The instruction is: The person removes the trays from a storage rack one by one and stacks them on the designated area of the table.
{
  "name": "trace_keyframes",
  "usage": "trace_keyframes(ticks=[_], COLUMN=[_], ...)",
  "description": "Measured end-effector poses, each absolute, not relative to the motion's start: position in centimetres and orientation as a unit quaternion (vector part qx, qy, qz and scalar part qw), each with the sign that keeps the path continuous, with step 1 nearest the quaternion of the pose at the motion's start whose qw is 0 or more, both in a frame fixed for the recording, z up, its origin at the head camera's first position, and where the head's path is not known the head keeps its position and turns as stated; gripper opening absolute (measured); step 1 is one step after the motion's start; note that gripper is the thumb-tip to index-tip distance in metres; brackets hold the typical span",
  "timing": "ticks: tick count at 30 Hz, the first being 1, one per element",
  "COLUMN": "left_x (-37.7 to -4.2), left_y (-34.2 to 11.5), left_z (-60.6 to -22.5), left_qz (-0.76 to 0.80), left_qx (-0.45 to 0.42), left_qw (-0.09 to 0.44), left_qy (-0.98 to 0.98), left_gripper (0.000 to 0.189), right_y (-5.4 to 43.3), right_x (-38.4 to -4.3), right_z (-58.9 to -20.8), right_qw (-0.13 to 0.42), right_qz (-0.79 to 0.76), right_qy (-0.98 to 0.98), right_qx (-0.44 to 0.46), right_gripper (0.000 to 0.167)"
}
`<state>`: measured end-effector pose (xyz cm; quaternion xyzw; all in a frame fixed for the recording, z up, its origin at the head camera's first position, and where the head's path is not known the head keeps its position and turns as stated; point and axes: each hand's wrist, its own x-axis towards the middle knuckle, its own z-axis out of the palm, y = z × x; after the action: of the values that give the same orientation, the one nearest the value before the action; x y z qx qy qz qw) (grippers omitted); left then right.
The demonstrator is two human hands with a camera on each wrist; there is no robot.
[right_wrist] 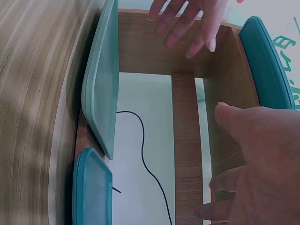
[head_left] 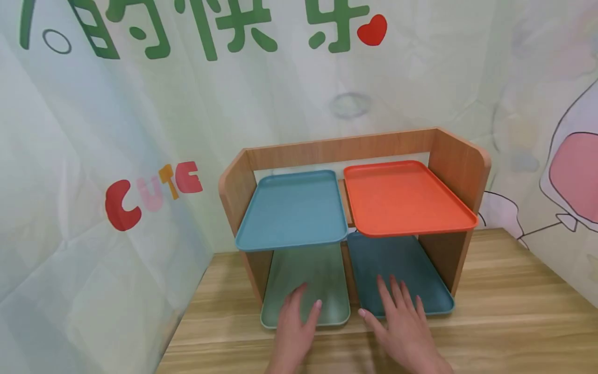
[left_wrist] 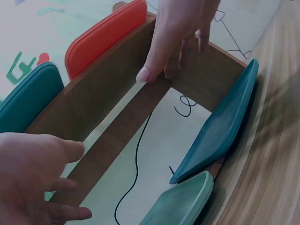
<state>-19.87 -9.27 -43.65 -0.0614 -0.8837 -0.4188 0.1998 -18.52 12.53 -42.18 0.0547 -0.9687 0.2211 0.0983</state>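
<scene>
My left hand point(head_left: 294, 330) hovers in front of the pale green tray point(head_left: 310, 275) on the lower left of a wooden two-tier shelf point(head_left: 336, 153). Above the front of the dark blue tray point(head_left: 392, 265) at lower right is my right hand point(head_left: 404, 330), fingers spread. Neither hand holds anything. On the upper tier lie a blue tray point(head_left: 294, 208) at left and an orange-red tray point(head_left: 406, 197) at right. In the left wrist view, the left hand point(left_wrist: 37, 176) has relaxed fingers; the right wrist view shows the right hand point(right_wrist: 262, 154) likewise, apart from the trays.
The shelf stands on a wood-grain table point(head_left: 518, 291). Behind and beside it hangs a pale printed cloth point(head_left: 289, 104) with green characters and coloured letters. The upper trays overhang the shelf's front, above the lower ones. Wooden side panels point(head_left: 460, 171) rise at both ends.
</scene>
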Motion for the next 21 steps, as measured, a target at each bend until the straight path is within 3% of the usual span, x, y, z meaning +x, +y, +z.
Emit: trace_keyframes(ticks=[6, 12, 21], left_x=[-20.5, -21.1, -21.8], left_y=[-10.3, -11.7, -13.7], left_z=[-43.8, -43.2, -42.8], left_qz=[-0.494, -0.551, -0.563], left_qx=[-0.027, 0.012, 0.059], left_qw=[0.244, 0.234, 0.246], left_qy=[-0.834, -0.801, -0.786], left_gripper=[0.04, 0.034, 0.035], right_y=[12.8, 13.1, 13.3], right_x=[-18.6, -18.5, -18.1], right_z=[-41.8, -41.6, -41.1], right_qw=[0.122, 0.162, 0.166], right_qz=[0.246, 0.285, 0.381], right_qy=[-0.96, -0.943, -0.909], right_qx=[0.056, 0.064, 0.038], right_gripper=[0.089, 0.086, 0.085])
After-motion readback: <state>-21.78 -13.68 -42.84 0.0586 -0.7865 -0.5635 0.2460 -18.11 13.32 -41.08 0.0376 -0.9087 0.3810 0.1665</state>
